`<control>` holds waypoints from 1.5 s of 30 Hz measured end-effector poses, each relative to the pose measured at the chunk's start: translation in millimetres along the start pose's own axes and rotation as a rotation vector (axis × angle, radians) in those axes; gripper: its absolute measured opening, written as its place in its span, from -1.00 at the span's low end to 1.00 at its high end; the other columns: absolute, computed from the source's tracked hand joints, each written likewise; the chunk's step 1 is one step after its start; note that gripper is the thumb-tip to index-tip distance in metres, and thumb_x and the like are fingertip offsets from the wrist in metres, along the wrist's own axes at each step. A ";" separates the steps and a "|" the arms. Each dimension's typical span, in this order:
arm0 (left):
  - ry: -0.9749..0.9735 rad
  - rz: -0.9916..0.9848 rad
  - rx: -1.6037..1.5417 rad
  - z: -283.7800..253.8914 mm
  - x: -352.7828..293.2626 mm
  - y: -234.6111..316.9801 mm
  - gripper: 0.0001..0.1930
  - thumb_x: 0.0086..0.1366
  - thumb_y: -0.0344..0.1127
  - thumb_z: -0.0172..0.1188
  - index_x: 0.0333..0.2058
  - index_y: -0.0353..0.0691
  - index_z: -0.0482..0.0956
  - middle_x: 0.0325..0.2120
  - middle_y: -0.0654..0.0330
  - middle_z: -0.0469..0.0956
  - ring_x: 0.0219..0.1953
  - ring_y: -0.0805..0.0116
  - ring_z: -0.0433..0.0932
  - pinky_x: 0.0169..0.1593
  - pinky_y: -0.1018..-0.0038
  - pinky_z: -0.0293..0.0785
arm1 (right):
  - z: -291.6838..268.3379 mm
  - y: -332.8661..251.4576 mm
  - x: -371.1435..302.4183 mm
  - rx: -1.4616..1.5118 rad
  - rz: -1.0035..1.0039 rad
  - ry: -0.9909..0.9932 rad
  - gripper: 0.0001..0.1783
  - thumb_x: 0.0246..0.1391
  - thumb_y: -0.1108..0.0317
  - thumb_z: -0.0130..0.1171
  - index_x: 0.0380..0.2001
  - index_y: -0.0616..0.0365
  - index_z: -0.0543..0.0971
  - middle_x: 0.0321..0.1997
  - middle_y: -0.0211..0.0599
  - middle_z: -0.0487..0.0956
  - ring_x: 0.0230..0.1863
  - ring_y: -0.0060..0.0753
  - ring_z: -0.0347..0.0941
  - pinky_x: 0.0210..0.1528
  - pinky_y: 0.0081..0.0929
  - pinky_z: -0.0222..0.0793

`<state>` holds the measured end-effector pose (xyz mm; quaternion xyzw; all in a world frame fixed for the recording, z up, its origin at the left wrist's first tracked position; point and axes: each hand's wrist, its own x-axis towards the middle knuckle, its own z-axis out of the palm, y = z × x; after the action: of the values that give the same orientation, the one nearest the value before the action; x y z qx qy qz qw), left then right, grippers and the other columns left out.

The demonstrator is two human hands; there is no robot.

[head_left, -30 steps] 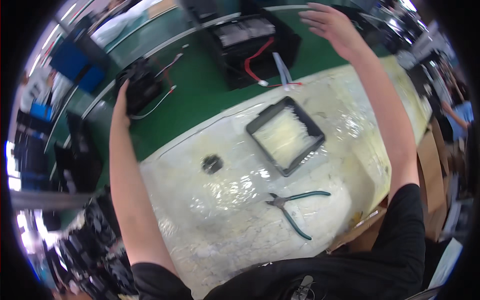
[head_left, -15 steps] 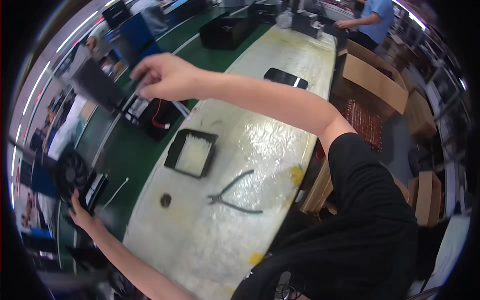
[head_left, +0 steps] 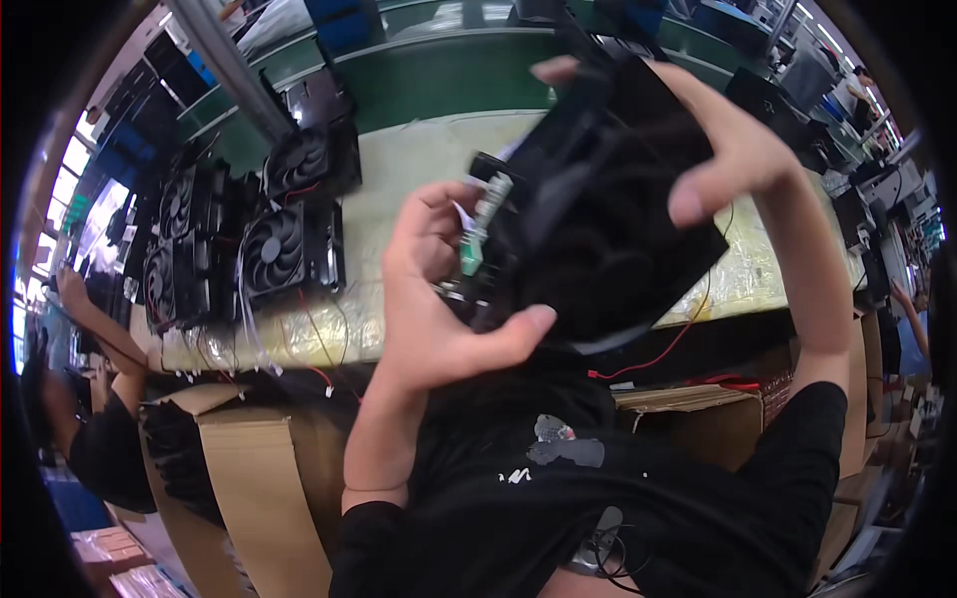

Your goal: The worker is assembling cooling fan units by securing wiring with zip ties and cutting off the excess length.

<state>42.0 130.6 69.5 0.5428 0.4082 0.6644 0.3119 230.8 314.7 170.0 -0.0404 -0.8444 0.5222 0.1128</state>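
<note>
A black plastic housing (head_left: 618,209), blurred by motion, is held up in front of my chest between both hands. My left hand (head_left: 429,299) grips its left side, thumb on the near face and fingers curled beside a green circuit board (head_left: 473,249). My right hand (head_left: 738,149) clasps the right side, with its thumb across the face and fingertips showing at the far top edge. A thin red wire (head_left: 688,329) hangs below the housing and ends in a small plug. The housing's far side is hidden.
Several black fan units (head_left: 274,254) with trailing wires stand on the film-covered table (head_left: 384,179) at the left. Beyond runs a green conveyor (head_left: 449,75), near a metal post (head_left: 234,75). An open cardboard box (head_left: 259,488) and a co-worker's arm (head_left: 105,324) are at the left.
The view has swung round to other parts of the table. My hands, apart before near separate black units, are now together on one black housing close to my body.
</note>
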 end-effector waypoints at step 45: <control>-0.039 -0.421 0.921 -56.6 -21.1 -78.2 -0.82 0.16 -0.44 -0.01 -0.36 -0.38 0.55 -0.46 -0.25 0.54 -0.33 -0.22 0.56 -0.28 0.02 0.46 | 93.0 137.4 -19.0 0.087 0.613 0.241 -0.05 0.08 0.24 0.32 0.37 0.32 0.01 0.19 -0.21 0.39 0.07 -0.41 0.38 0.15 -0.45 0.28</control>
<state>-10.9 137.9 -13.6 0.5422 0.7536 0.3279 0.1748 220.7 292.0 4.9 -0.3490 -0.7504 0.5589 0.0513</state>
